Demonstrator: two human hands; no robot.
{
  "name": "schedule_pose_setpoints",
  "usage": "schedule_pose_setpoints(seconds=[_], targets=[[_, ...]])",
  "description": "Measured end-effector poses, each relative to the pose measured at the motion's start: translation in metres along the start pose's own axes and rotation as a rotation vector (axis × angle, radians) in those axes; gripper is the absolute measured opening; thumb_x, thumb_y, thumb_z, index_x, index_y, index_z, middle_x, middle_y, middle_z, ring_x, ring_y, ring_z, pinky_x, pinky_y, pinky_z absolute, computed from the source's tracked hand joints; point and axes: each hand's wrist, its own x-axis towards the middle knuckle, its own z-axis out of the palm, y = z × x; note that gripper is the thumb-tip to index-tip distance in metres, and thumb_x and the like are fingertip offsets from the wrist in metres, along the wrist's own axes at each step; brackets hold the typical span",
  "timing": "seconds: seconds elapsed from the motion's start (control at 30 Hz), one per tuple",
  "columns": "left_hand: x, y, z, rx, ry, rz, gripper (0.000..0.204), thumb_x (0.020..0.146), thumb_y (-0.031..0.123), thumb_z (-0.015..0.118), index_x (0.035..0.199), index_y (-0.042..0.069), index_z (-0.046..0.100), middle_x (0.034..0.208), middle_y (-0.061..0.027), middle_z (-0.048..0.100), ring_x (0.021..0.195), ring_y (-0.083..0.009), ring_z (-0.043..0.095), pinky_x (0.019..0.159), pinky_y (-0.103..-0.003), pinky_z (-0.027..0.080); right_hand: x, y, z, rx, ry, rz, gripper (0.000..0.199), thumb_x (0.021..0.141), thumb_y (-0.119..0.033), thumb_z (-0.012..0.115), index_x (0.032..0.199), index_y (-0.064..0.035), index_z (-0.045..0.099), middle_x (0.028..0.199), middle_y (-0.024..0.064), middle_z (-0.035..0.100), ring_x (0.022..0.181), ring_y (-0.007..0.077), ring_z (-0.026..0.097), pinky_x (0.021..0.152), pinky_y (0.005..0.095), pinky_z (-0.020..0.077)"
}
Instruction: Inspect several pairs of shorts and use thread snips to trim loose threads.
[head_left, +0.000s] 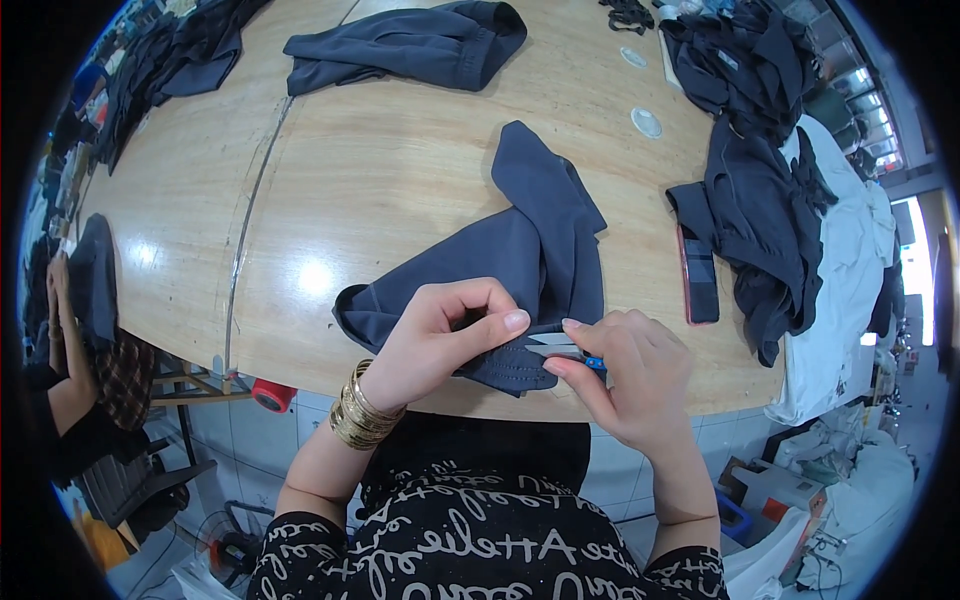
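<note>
A dark blue-grey garment, which looks like trousers [450, 255], lies folded near the table's front edge. My left hand [445, 325] grips its stitched, elastic-looking band between thumb and fingers; gold bangles circle that wrist. From the other side, my right hand [640, 375] holds small thread snips [558, 347] with a blue handle. Their two metal blades point left and stand apart, right at the band beside my left thumb. Whether a thread is between the blades is too small to tell. The handle is mostly hidden inside my right fingers.
Another dark garment [410, 45] lies at the far side of the table [370, 150]. Dark clothes [765, 240] are heaped at right, beside a phone [699, 285] and white cloth [835, 290]. A round clear disc [646, 122] lies farther back. Another person's arm [68, 330] shows at left.
</note>
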Motion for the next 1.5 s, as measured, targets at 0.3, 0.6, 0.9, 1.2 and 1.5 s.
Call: schedule_pose_setpoints(seconds=[0.3, 0.6, 0.9, 1.2, 1.5], targets=[[-0.001, 0.005, 0.000, 0.030, 0.001, -0.021, 0.021, 0.090, 0.019, 0.062, 0.080, 0.001, 0.062, 0.071, 0.0056, 0.056, 0.066, 0.0003, 0.044, 0.058, -0.017, 0.036, 0.000, -0.002, 0.002, 0.013, 0.006, -0.006, 0.027, 0.072, -0.022, 0.074, 0.090, -0.0072, 0.062, 0.069, 0.0012, 0.053, 0.058, 0.0158, 0.050, 0.050, 0.0273, 0.0394], [0.000, 0.008, 0.002, 0.043, 0.002, -0.037, 0.023, 0.089, 0.021, 0.063, 0.078, 0.001, 0.062, 0.069, 0.0060, 0.055, 0.065, 0.0003, 0.042, 0.056, -0.017, 0.034, -0.002, 0.001, 0.004, -0.010, 0.066, 0.021, 0.026, 0.071, -0.020, 0.075, 0.089, -0.0066, 0.062, 0.068, 0.0014, 0.053, 0.057, 0.0154, 0.050, 0.049, 0.0268, 0.0385], [-0.002, 0.011, 0.004, 0.114, 0.028, -0.042, 0.024, 0.090, 0.021, 0.062, 0.078, 0.000, 0.061, 0.067, 0.0060, 0.054, 0.063, 0.0001, 0.041, 0.055, -0.018, 0.034, 0.002, -0.007, -0.004, 0.009, -0.001, 0.003, 0.030, 0.068, -0.015, 0.078, 0.089, -0.0051, 0.060, 0.069, 0.0063, 0.056, 0.058, 0.0207, 0.053, 0.051, 0.0301, 0.0402], [-0.004, 0.014, 0.006, 0.169, 0.035, -0.034, 0.025, 0.090, 0.021, 0.062, 0.077, 0.000, 0.060, 0.065, 0.0053, 0.051, 0.063, -0.0010, 0.040, 0.055, -0.018, 0.034, 0.002, -0.005, -0.005, 0.027, -0.002, -0.018, 0.027, 0.069, -0.015, 0.077, 0.088, -0.0055, 0.060, 0.069, 0.0059, 0.056, 0.057, 0.0206, 0.054, 0.051, 0.0298, 0.0405], [-0.004, 0.014, 0.006, 0.118, 0.032, -0.034, 0.025, 0.091, 0.020, 0.060, 0.076, 0.001, 0.058, 0.068, 0.0066, 0.050, 0.065, -0.0003, 0.039, 0.056, -0.018, 0.033, 0.000, -0.002, -0.003, 0.043, 0.039, 0.015, 0.022, 0.074, -0.018, 0.074, 0.086, -0.0062, 0.060, 0.067, 0.0027, 0.056, 0.056, 0.0175, 0.053, 0.050, 0.0276, 0.0409]])
